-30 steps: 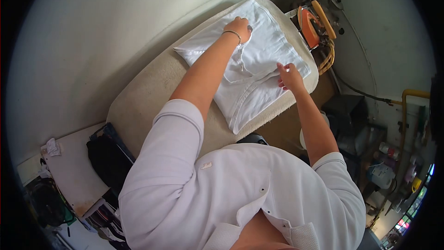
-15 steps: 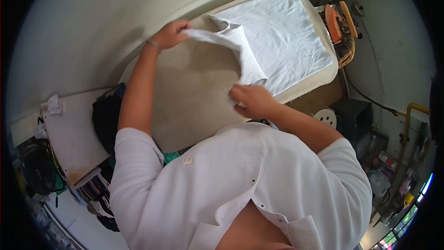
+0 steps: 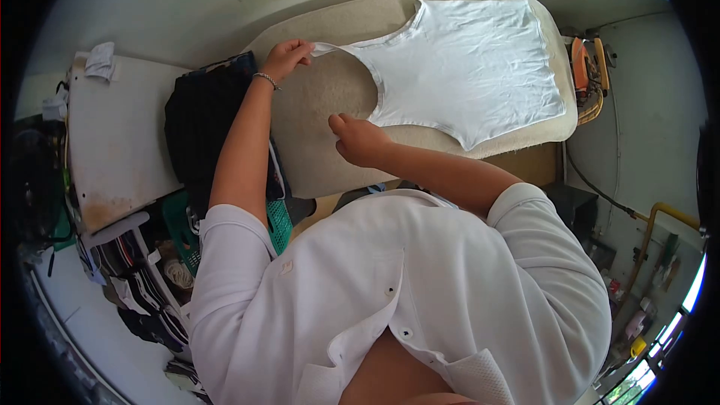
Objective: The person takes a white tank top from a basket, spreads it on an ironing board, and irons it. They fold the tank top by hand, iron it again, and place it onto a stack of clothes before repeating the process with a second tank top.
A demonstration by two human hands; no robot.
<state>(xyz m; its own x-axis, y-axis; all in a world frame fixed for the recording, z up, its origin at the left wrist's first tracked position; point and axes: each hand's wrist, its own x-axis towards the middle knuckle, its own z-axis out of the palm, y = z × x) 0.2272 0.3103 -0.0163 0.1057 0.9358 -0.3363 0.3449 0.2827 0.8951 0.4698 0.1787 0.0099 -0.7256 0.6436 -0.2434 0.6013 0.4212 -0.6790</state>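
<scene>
A white tank top (image 3: 465,67) lies spread over the padded ironing board (image 3: 315,150), its neck opening toward the left. My left hand (image 3: 287,58) pinches the end of the far shoulder strap and draws it out to the left. Closer to my body, my right hand (image 3: 360,140) is closed at the near strap, which runs in behind the fingers; its end is hidden there. The hem side of the top shows small wrinkles.
An orange iron (image 3: 580,64) stands beyond the board's right end. Dark folded clothes (image 3: 199,124) sit at the left, beside a white tabletop (image 3: 124,142). A green plastic basket (image 3: 279,225) is below, and a pale wall runs along the far side.
The tank top has gone from bunched at the straps to lying flat with its neckline spread. My right hand has moved left, and the view has shifted.
</scene>
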